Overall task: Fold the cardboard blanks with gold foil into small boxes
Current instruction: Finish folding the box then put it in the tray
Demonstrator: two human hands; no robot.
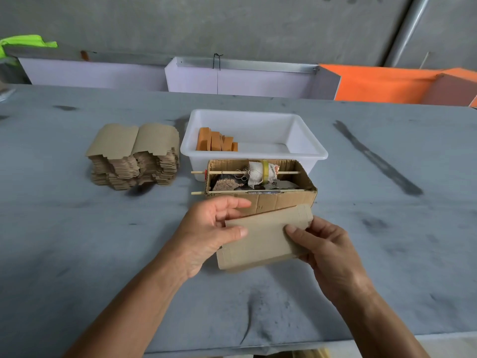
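A flat brown cardboard blank [263, 241] is held above the grey table, its plain side facing me. My left hand [209, 233] grips its left edge, thumb on top and fingers behind. At the blank's right side my right hand [327, 251] pinches it, thumb on the face. A tall stack of the same blanks [134, 156] sits at the left of the table. Inside the white plastic tub [317, 151] stand several folded gold-orange small boxes [216, 140]. No gold foil shows on the held blank.
An open corrugated carton [281, 200] lies just behind my hands, with two wooden sticks across it, a cloth wad and scraps inside. White and orange panels [382, 83] line the far edge. The grey table [77, 241] has dark smears.
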